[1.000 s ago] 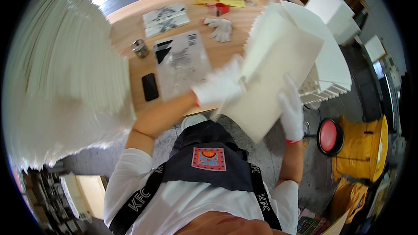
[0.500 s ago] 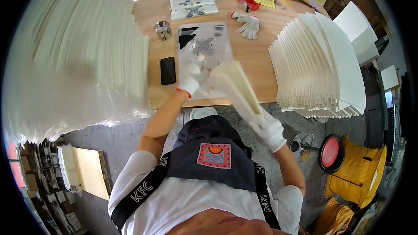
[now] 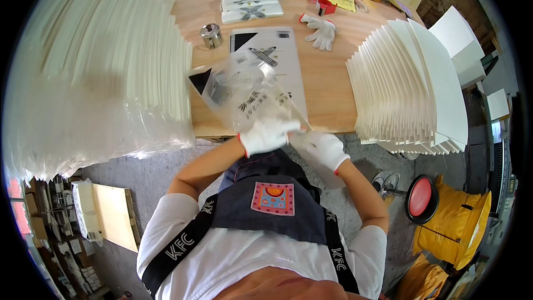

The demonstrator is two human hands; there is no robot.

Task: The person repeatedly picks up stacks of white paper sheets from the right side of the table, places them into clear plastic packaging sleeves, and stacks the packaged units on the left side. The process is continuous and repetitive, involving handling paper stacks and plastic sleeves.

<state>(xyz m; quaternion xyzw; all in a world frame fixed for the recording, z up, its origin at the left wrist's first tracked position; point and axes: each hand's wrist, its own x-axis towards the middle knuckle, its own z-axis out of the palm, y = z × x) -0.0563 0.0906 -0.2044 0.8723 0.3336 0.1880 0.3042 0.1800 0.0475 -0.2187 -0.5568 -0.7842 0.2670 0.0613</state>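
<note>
Both my hands wear white gloves and meet at the front edge of the wooden table (image 3: 327,94). My left hand (image 3: 266,135) grips the near end of a clear plastic bag (image 3: 239,91) with black print, which is lifted over the table and blurred by motion. My right hand (image 3: 323,149) is closed on the same end of the bag, just right of the left hand. Under the bag lies a flat pile of similar printed bags (image 3: 280,58). Whether the white sheet is inside the bag cannot be told.
A tall stack of white sheets (image 3: 94,66) fills the left; a fanned stack of white boards (image 3: 411,89) stands right. On the table are a metal cup (image 3: 211,35), a spare glove (image 3: 322,29), more folded bags (image 3: 251,4) and red tape (image 3: 325,5). A red stool (image 3: 420,197) stands at my right.
The white sheet my hands held up has dropped out of sight. Both hands came together at the table edge and now hold a clear printed bag raised over the table.
</note>
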